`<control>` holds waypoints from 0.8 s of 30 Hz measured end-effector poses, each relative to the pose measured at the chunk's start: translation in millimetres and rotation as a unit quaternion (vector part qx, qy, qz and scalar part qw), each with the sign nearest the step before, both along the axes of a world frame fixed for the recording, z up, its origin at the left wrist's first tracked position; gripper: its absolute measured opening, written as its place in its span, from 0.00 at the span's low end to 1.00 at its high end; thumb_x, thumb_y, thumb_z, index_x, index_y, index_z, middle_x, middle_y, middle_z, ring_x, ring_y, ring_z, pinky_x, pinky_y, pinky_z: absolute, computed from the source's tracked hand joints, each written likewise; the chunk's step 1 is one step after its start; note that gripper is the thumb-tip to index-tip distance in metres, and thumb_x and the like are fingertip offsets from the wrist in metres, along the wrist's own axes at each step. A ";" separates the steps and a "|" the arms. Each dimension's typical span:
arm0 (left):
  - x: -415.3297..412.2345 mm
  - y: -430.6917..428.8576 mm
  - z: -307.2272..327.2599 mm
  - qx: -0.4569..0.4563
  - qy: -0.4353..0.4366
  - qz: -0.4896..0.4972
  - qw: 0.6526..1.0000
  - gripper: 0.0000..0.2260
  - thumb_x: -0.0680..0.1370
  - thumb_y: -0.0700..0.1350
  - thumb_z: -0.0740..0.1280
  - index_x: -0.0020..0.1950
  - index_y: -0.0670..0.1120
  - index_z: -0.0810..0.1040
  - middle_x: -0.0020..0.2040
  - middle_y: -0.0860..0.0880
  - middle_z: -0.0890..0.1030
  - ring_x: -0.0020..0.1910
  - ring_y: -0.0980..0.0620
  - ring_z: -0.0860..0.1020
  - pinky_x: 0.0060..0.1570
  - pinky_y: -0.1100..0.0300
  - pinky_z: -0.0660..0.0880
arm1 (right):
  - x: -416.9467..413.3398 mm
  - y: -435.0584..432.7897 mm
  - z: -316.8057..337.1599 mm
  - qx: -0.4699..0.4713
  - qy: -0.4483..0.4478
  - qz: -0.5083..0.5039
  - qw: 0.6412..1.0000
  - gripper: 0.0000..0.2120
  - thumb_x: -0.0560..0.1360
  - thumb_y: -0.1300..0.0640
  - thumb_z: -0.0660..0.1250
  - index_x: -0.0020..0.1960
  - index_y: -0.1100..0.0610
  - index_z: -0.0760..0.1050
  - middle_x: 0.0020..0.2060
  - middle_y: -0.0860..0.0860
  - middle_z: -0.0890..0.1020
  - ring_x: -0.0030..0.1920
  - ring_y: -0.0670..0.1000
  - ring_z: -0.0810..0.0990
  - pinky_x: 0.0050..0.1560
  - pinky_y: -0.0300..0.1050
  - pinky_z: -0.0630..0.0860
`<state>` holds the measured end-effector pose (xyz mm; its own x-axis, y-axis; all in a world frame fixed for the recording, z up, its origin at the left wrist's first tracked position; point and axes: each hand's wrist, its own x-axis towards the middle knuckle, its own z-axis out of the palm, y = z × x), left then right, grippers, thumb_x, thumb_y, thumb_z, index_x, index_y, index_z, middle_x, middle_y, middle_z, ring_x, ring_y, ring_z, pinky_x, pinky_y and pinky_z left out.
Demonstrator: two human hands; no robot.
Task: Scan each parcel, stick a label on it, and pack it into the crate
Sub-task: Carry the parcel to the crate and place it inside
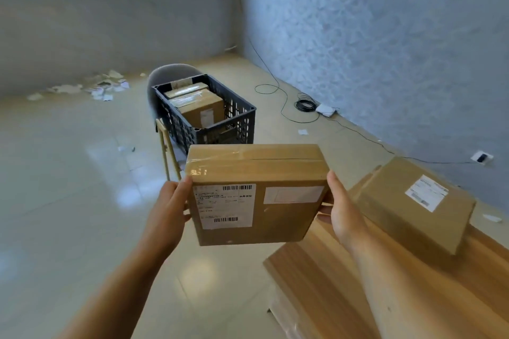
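A flat brown cardboard parcel (275, 217) hangs in the air in front of me, its top face showing a printed barcode label and a plain white label. My left hand (168, 209) grips its left edge, thumb on top. My right hand (343, 212) grips its right edge, fingers underneath. Beyond the parcel stands a dark plastic crate (242, 115) on a chair, holding two taped cardboard parcels (198, 102). Another labelled parcel (413, 201) lies on the wooden table at the right.
The wooden table (344, 283) fills the lower right. The chair (165, 74) under the crate stands on the tiled floor. Black cables (304, 104) and a white device lie along the right wall. Paper scraps (104, 88) litter the far left floor.
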<state>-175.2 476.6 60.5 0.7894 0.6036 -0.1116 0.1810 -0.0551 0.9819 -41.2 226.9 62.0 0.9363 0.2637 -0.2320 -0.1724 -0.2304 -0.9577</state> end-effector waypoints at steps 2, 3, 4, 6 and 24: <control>3.3 26.9 -3.4 -0.014 -0.002 0.021 1.000 0.19 0.78 0.61 0.54 0.52 0.47 0.72 0.51 0.48 0.79 0.52 0.51 0.77 0.43 0.56 0.74 | 11.3 29.4 -7.8 -0.005 -0.006 0.002 1.000 0.25 0.75 0.30 0.49 0.59 0.43 0.74 0.51 0.47 0.81 0.53 0.49 0.79 0.46 0.42 0.74; 6.0 38.5 -5.3 -0.018 -0.003 0.030 0.999 0.17 0.79 0.59 0.54 0.51 0.48 0.72 0.50 0.49 0.79 0.51 0.51 0.77 0.42 0.57 0.74 | 17.7 42.7 -11.1 -0.006 -0.011 0.001 1.000 0.24 0.75 0.31 0.50 0.58 0.43 0.74 0.51 0.47 0.81 0.53 0.49 0.79 0.46 0.42 0.75; 9.6 49.3 -6.9 -0.021 -0.002 0.039 0.999 0.15 0.79 0.57 0.55 0.50 0.48 0.73 0.49 0.49 0.79 0.51 0.51 0.77 0.41 0.58 0.73 | 24.9 55.7 -14.2 -0.006 -0.016 -0.001 1.000 0.22 0.76 0.32 0.50 0.56 0.43 0.74 0.50 0.48 0.81 0.52 0.50 0.79 0.47 0.44 0.75; 19.6 69.7 -10.6 -0.029 0.000 0.052 0.998 0.14 0.80 0.54 0.55 0.49 0.47 0.74 0.49 0.50 0.79 0.51 0.52 0.76 0.41 0.58 0.73 | 41.7 80.8 -19.2 -0.006 -0.025 -0.011 1.000 0.18 0.77 0.34 0.52 0.53 0.44 0.74 0.49 0.48 0.80 0.52 0.51 0.79 0.50 0.48 0.76; 252.8 267.7 -6.7 0.045 0.007 0.009 0.999 0.11 0.80 0.45 0.60 0.56 0.61 0.73 0.52 0.49 0.80 0.52 0.50 0.79 0.52 0.50 0.76 | 302.1 300.6 -8.6 0.075 -0.085 -0.027 0.993 0.19 0.67 0.33 0.55 0.47 0.43 0.73 0.53 0.50 0.76 0.53 0.47 0.76 0.48 0.40 0.70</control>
<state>77.6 744.3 53.8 0.7765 0.6264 -0.0677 0.1967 -0.1389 0.9706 261.0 527.4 53.4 0.9723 0.2319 -0.0310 -0.0134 -0.0770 -0.9969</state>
